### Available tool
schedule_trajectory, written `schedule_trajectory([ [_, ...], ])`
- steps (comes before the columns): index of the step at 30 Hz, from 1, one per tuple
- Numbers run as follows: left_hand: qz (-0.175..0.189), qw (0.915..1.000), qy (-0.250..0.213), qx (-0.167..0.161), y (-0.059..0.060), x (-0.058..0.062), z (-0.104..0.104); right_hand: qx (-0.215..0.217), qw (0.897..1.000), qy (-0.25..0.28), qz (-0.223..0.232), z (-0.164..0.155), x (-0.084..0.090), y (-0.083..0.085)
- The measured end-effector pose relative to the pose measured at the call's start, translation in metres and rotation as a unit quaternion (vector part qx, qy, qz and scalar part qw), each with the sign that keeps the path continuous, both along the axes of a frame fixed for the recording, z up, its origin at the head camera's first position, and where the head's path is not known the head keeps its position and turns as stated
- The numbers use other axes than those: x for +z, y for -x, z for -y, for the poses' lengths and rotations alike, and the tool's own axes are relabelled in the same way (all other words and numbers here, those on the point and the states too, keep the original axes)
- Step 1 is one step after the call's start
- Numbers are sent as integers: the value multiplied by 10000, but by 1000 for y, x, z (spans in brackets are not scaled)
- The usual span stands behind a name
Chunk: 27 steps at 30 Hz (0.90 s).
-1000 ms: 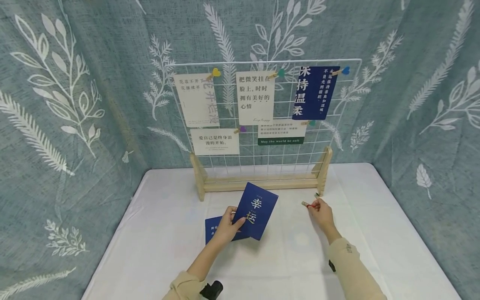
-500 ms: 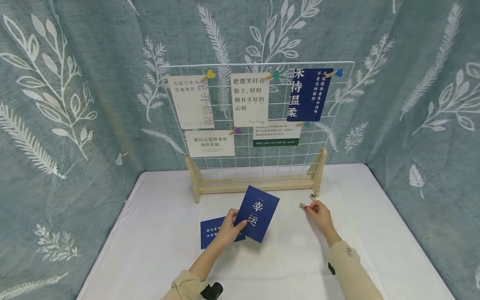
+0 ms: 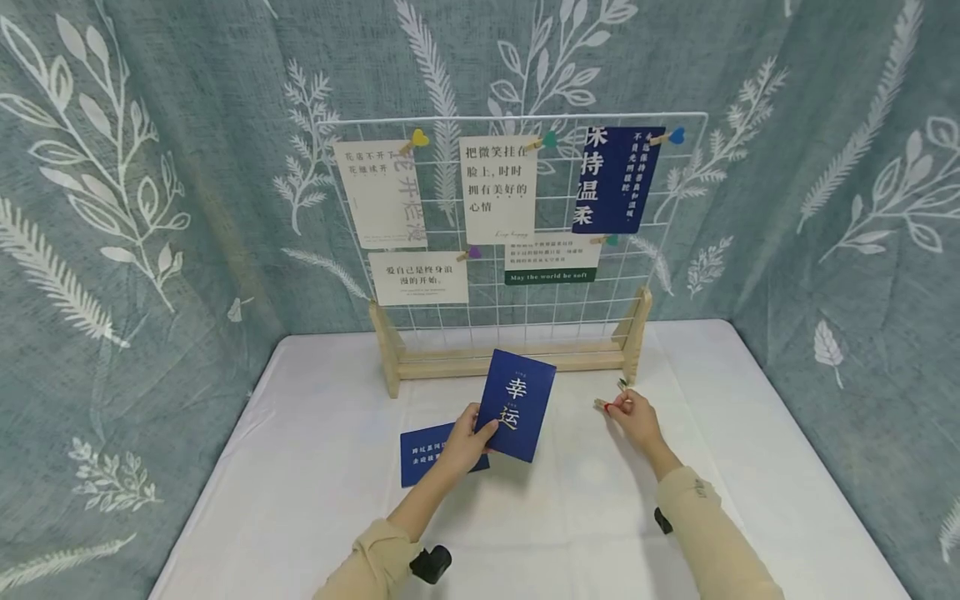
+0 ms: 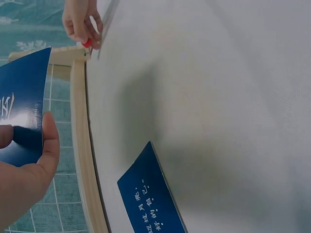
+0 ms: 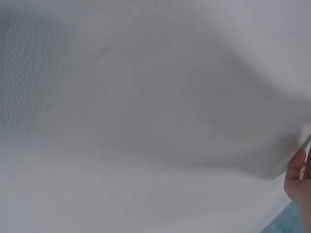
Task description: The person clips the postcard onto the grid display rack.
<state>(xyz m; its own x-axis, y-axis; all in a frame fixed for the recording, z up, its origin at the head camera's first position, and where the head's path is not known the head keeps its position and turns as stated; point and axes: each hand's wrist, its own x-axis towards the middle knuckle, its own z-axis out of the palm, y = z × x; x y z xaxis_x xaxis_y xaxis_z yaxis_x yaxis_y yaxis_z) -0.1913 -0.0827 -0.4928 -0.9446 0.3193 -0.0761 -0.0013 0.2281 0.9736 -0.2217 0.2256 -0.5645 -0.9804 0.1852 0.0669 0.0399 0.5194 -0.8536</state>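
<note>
My left hand [image 3: 462,442] grips a dark blue card [image 3: 516,406] printed with large pale characters, thumb across its front. The card is raised and tilted in front of the rack. Below it, a second blue card [image 3: 427,454] lies on the white tabletop, partly covered by my left hand and forearm. By the stand's right foot, my right hand [image 3: 637,419] pinches a small wooden clip [image 3: 600,404] with a red part, seen as a red spot [image 4: 87,42] in the left wrist view. A green-tipped clip [image 3: 622,384] shows just above its fingers.
Behind the hands stands a white wire grid rack [image 3: 480,321] on a wooden base [image 3: 517,363]. Several cards hang on it by heart-topped clips, such as a white card [image 3: 498,190] and a blue card [image 3: 618,179]. A patterned blue-green curtain [image 3: 240,208] surrounds the table.
My left hand has shifted slightly, and its blue card now stands a little more upright. My right hand stays by the stand's foot with the red clip. The head view has shifted slightly.
</note>
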Motion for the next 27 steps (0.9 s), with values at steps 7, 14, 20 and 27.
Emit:
schedule_trajectory([
  [7,34,9998,213,-21,9,0,-3,31,10000,49,-14,2,17,0],
  [14,-190,9977,629,182,17,5,-12,269,9985,150,-442,10,26,3],
  [20,-311,9983,293,397,24,7,-20,325,9954,417,-797,16,32,6],
  [27,-500,9963,203,668,28,11,-26,243,9893,1031,-1002,27,35,4],
])
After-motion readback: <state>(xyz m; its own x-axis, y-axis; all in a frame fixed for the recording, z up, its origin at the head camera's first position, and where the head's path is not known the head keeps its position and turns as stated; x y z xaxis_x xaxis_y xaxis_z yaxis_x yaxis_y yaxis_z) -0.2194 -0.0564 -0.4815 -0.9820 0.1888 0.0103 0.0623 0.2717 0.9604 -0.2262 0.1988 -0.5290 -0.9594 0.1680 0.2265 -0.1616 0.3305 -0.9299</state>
